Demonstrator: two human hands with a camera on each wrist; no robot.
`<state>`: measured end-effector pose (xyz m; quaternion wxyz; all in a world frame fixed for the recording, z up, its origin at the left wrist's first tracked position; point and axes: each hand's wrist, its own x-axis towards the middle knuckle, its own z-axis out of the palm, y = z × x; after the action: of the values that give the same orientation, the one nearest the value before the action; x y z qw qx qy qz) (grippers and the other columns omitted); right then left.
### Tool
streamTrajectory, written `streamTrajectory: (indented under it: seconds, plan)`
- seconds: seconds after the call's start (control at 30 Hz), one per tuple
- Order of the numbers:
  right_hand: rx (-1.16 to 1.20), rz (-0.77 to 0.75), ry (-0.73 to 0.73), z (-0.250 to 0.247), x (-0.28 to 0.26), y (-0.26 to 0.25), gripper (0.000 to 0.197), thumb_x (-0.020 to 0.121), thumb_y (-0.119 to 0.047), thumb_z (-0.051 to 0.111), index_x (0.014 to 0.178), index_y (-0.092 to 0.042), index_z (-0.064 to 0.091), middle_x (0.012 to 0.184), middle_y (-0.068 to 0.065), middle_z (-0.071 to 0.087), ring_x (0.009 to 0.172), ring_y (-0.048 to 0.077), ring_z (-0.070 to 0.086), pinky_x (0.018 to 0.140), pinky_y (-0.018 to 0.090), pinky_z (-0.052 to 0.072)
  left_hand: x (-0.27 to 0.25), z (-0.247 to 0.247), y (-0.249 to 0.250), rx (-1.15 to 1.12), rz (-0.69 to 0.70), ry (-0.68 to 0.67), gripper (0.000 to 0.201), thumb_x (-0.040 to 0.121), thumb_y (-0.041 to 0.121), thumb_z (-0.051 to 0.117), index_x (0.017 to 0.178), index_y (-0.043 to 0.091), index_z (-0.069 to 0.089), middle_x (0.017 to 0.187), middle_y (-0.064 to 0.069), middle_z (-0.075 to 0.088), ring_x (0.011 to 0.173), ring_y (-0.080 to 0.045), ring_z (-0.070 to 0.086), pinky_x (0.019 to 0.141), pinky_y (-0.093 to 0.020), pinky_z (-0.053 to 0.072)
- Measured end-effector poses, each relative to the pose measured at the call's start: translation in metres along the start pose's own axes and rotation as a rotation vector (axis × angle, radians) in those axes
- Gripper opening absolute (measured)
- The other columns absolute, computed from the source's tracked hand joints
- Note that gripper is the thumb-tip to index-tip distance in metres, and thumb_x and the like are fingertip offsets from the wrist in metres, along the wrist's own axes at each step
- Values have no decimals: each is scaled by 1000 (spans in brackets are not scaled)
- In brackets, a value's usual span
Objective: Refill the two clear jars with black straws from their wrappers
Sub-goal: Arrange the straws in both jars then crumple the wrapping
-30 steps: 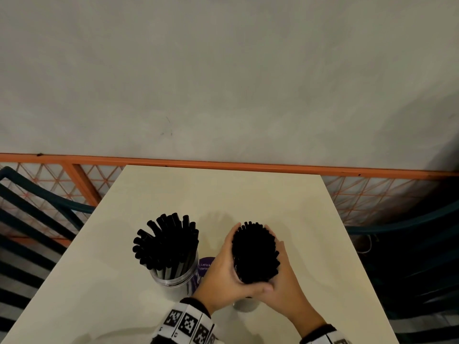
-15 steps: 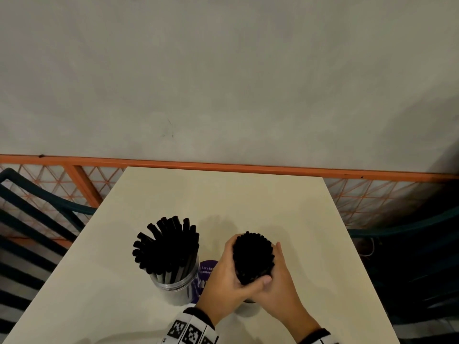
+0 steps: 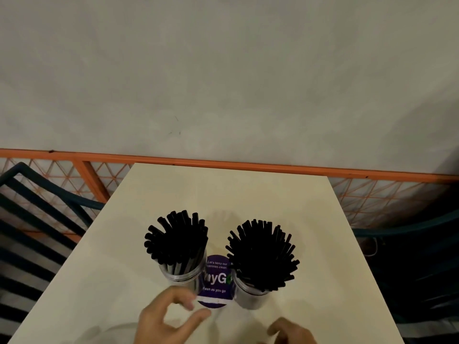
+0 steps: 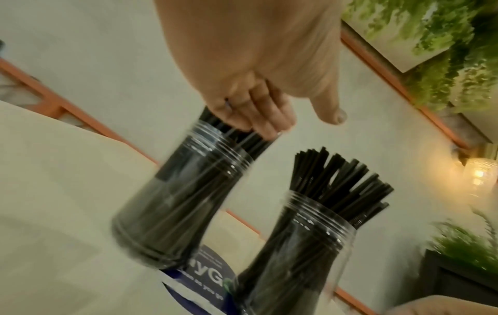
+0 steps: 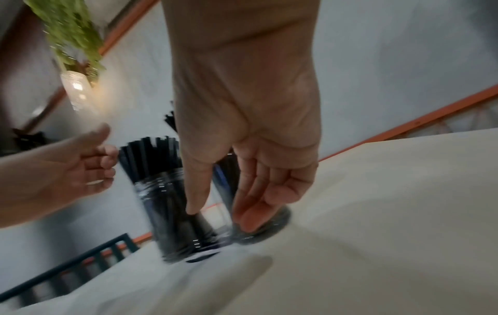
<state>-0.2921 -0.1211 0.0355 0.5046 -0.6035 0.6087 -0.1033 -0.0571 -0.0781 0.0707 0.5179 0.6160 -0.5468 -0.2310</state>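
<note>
Two clear jars stand side by side on the cream table (image 3: pixel 223 189). The left jar (image 3: pixel 182 276) and the right jar (image 3: pixel 250 296) each hold a fanned bunch of black straws (image 3: pixel 262 254). My left hand (image 3: pixel 193 309) hovers just in front of the left jar, fingers loosely curled, holding nothing. My right hand (image 3: pixel 288 330) is low at the near edge, apart from the right jar. In the right wrist view its fingers (image 5: pixel 250 213) hang straight in front of the right jar's base (image 5: pixel 280 226). No wrapper is visible.
A round purple sticker (image 3: pixel 214 281) lies on the table between the jars. An orange mesh railing (image 3: pixel 248 167) runs behind the table's far edge. Dark slatted chairs stand at the left (image 3: pixel 37 219) and the right (image 3: pixel 409 244).
Both hands let go of the straw bundle in the right jar and drew back toward the near edge. The straws have fanned out in that jar.
</note>
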Motion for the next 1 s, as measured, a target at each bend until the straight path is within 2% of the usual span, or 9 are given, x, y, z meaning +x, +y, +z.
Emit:
streamTrajectory:
  seconds: [0.07, 0.13, 0.23, 0.33, 0.4, 0.5, 0.63, 0.8, 1.0]
  plan:
    - [-13, -90, -94, 19, -3, -13, 15, 79, -33, 57, 65, -37, 51, 69, -7, 55, 70, 2, 54, 66, 2, 37, 0, -13, 2, -14, -35, 195, 51, 45, 72, 69, 65, 29, 52, 62, 12, 56, 59, -1, 49, 64, -5, 37]
    - [-24, -218, -65, 36, -4, -38, 13, 75, -39, 64, 71, -46, 54, 66, -13, 58, 67, -3, 55, 67, 4, 40, 6, -25, -4, -53, -95, 280, 60, 37, 79, 68, 79, 39, 50, 76, 17, 53, 70, 0, 49, 70, -6, 37]
    - [25, -403, 63, 60, 2, -72, 38, 60, -55, 63, 90, -67, 43, 89, -26, 52, 88, -13, 52, 67, 4, 41, 23, -37, -21, -38, -167, 118, 113, 28, 84, 65, 126, 40, 31, 123, 18, 43, 107, 3, 47, 90, -17, 36]
    - [156, -475, 189, 77, 10, -97, 85, 56, -56, 64, 126, -51, 18, 128, -20, 36, 117, -8, 39, 94, 7, 38, 46, -42, -28, -86, -240, -138, 139, 24, 81, 69, 139, 38, 3, 142, 10, 26, 131, -8, 30, 107, -29, 25]
    - [208, -475, 191, 81, 19, -110, 104, 60, -47, 75, 138, -43, 6, 138, -20, 28, 128, -4, 31, 101, 8, 31, 60, -43, -27, -120, -261, -240, 145, 24, 73, 76, 141, 36, 0, 144, 11, 26, 134, -8, 25, 108, -22, 23]
    - [295, -516, 131, 83, 39, -126, 110, 62, -43, 81, 134, -50, -2, 144, -15, 29, 134, 1, 32, 106, 12, 31, 79, -44, -24, -153, -245, -312, 138, 29, 51, 87, 138, 39, 2, 127, 28, 30, 120, 7, 37, 89, 2, 32]
    - [276, -591, 129, 84, 66, -135, 114, 51, -66, 76, 133, -52, -3, 146, -3, 33, 135, 8, 34, 111, 36, 36, 97, -47, -26, -213, -211, -407, 137, 33, 45, 90, 137, 40, 1, 127, 28, 31, 109, 30, 36, 87, 4, 33]
    - [256, -612, 142, 85, 82, -144, 95, 55, -45, 78, 120, -68, 14, 128, -8, 48, 120, 4, 49, 98, 25, 46, 98, -35, -21, -171, -156, -409, 102, 46, 36, 89, 129, 36, 31, 130, 19, 46, 119, 13, 42, 99, -8, 36]
    - [278, -636, 102, 76, 77, -136, 86, 54, -33, 81, 122, -46, 30, 121, -11, 53, 113, 2, 55, 95, 32, 52, 78, -35, -18, -277, -147, -244, 88, 54, 9, 87, 123, 30, 37, 123, 14, 50, 112, 14, 48, 84, -2, 39]
